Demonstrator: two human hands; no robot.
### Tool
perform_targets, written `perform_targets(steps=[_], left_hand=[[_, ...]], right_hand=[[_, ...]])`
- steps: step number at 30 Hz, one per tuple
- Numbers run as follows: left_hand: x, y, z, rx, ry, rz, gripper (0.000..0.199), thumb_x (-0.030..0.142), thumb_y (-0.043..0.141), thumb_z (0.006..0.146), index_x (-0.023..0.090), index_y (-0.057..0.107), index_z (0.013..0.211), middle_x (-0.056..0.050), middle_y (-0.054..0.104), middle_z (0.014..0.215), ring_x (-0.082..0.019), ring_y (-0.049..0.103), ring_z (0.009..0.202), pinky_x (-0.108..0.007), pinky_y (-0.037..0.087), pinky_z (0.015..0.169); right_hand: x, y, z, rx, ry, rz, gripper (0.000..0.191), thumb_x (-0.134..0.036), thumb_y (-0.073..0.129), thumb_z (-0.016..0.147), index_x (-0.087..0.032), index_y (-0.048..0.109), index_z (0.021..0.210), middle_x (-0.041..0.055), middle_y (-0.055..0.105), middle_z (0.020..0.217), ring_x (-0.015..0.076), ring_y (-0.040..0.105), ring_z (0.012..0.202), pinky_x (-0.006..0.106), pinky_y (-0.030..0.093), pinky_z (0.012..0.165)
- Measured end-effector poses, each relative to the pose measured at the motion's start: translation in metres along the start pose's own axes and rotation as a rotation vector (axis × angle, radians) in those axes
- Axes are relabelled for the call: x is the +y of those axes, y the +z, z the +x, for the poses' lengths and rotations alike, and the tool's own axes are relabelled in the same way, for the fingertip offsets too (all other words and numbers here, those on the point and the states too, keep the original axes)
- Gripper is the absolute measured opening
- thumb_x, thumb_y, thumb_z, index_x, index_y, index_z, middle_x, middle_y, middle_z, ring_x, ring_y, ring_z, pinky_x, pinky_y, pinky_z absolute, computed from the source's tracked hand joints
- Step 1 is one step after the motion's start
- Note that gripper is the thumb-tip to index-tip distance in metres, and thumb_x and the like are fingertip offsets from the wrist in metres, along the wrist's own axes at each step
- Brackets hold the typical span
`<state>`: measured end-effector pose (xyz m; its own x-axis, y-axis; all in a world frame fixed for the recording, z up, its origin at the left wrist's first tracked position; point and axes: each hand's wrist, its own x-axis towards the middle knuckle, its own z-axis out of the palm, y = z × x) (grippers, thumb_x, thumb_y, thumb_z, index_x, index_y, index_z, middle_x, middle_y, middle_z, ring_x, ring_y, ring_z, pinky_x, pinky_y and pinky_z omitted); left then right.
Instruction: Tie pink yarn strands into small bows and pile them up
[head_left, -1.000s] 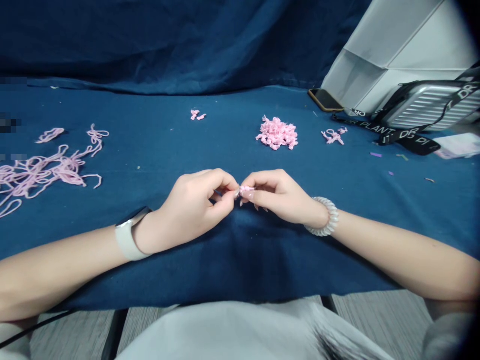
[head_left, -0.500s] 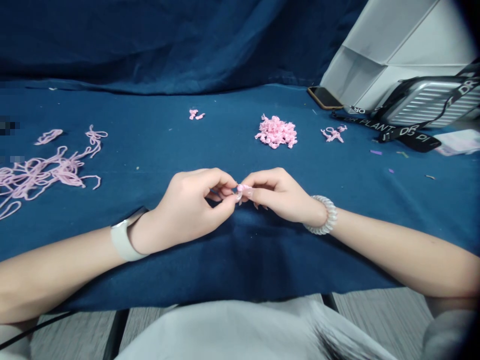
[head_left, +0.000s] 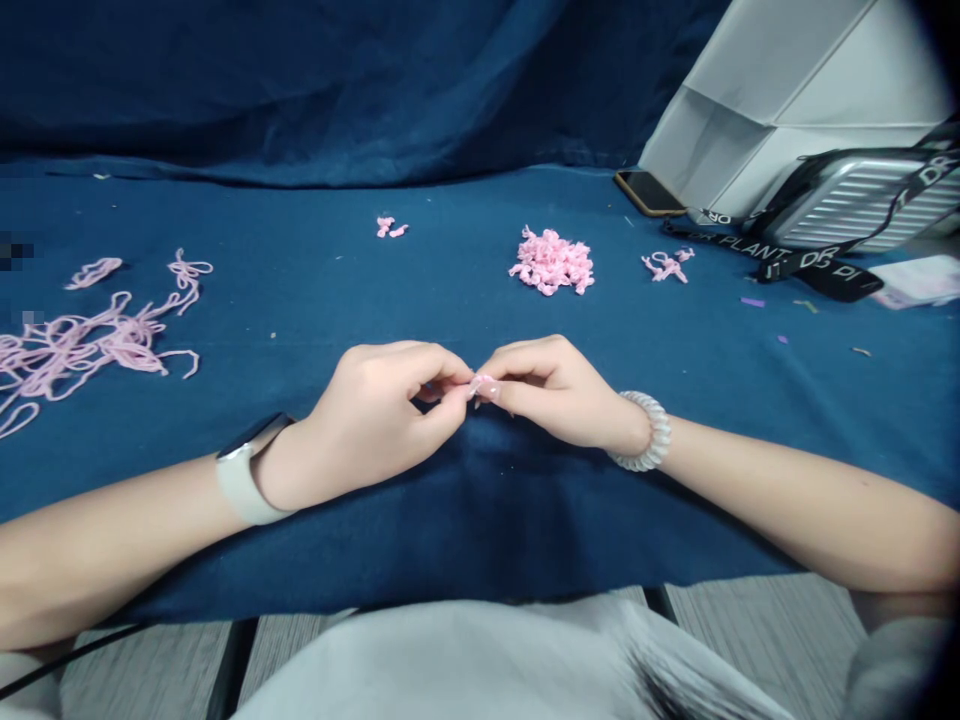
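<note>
My left hand and my right hand meet at the fingertips over the near part of the blue cloth. Both pinch one small piece of pink yarn, mostly covered by the fingers. Beyond my right hand sits a heap of short knotted pink yarn pieces. A few more pink bits lie farther back, left of the heap, and a loose knotted piece rests to its right. Long tangled pale pink yarn is spread at the left, with a small bundle behind it.
At the back right are a phone, a white box, a ribbed silver case and a black lettered strap. Small scraps dot the blue cloth on the right.
My left thumb and index finger have closed together at the yarn piece, and less of the pink shows between the fingertips. The heap and the loose yarn have not moved.
</note>
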<state>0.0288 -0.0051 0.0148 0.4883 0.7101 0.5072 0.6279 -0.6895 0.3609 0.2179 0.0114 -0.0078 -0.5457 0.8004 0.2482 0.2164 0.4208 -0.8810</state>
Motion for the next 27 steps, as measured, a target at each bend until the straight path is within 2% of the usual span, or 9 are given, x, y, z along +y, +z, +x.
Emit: perform_targets(steps=[12, 20, 27], left_hand=[[-0.0017, 0.0011, -0.0002, 0.038, -0.008, -0.023, 0.001, 0.019, 0.060, 0.074, 0.019, 0.061, 0.074, 0.002, 0.067, 0.066, -0.010, 0.062, 0.056, -0.020, 0.047, 0.052], [-0.0011, 0.0021, -0.0007, 0.010, -0.011, -0.007, 0.008, 0.020, 0.057, 0.076, 0.021, 0.062, 0.070, 0.002, 0.067, 0.065, -0.012, 0.061, 0.055, -0.022, 0.047, 0.052], [-0.0007, 0.0017, 0.0001, -0.005, -0.086, -0.155, 0.006, 0.018, 0.060, 0.074, 0.018, 0.062, 0.068, 0.003, 0.066, 0.062, -0.009, 0.059, 0.051, -0.019, 0.046, 0.049]], right_hand=[[-0.0019, -0.0007, 0.0008, 0.024, 0.082, 0.082, 0.019, -0.022, 0.057, 0.082, -0.012, 0.066, 0.069, 0.0019, 0.064, 0.067, 0.0079, 0.053, 0.056, 0.021, 0.041, 0.054], [-0.0004, 0.0000, 0.0006, 0.006, 0.041, 0.058, 0.016, -0.021, 0.057, 0.081, -0.013, 0.069, 0.074, 0.0027, 0.064, 0.070, 0.0102, 0.056, 0.064, 0.022, 0.041, 0.058], [0.0016, -0.0013, 0.0013, 0.007, 0.169, 0.275, 0.012, -0.020, 0.061, 0.076, -0.011, 0.069, 0.073, 0.0014, 0.062, 0.069, 0.0050, 0.047, 0.049, 0.019, 0.036, 0.044]])
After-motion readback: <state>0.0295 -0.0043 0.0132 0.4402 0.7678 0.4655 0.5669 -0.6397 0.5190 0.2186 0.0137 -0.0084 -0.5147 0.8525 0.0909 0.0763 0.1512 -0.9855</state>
